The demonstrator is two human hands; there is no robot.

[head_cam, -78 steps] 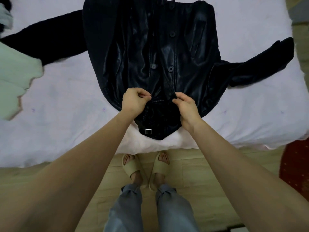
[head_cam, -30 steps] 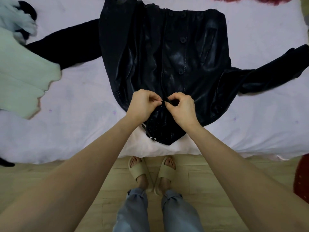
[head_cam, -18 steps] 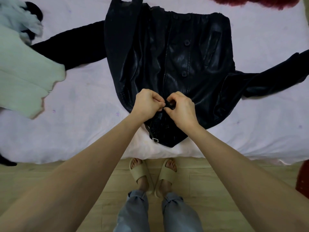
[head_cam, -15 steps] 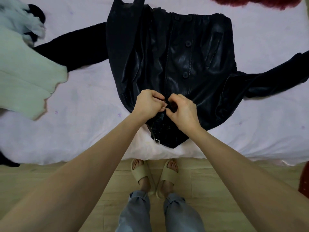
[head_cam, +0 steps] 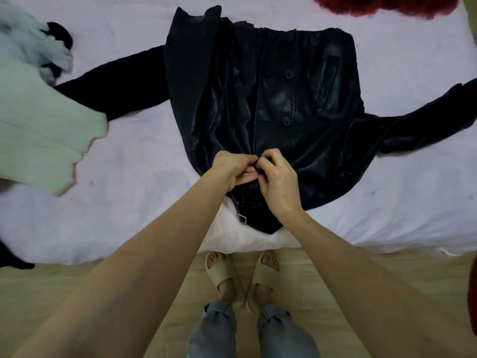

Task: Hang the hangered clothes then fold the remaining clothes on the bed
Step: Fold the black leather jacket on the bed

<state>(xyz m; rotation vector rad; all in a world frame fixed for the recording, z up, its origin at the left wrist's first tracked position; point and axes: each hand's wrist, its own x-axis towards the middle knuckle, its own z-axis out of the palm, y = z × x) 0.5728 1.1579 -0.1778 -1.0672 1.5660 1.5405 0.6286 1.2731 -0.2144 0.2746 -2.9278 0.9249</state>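
Our black jacket (head_cam: 271, 112) lies face up across the middle of the bed (head_cam: 134, 177), sleeves thrown out to left and right, its near end hanging toward the bed's near edge at the centre of the frame. Since a couple of seconds ago our two hands have closed in from slightly apart to touching. The left hand (head_cam: 236, 167) and right hand (head_cam: 277, 180) now both pinch the jacket's front edges together at the centre seam, fingers curled, likely working a button shut. That suggests we are fastening the front before folding it. A buckle (head_cam: 242, 218) dangles just below our hands. A pale green garment (head_cam: 38, 130) waits at the left, a red one (head_cam: 387, 5) at the upper right.
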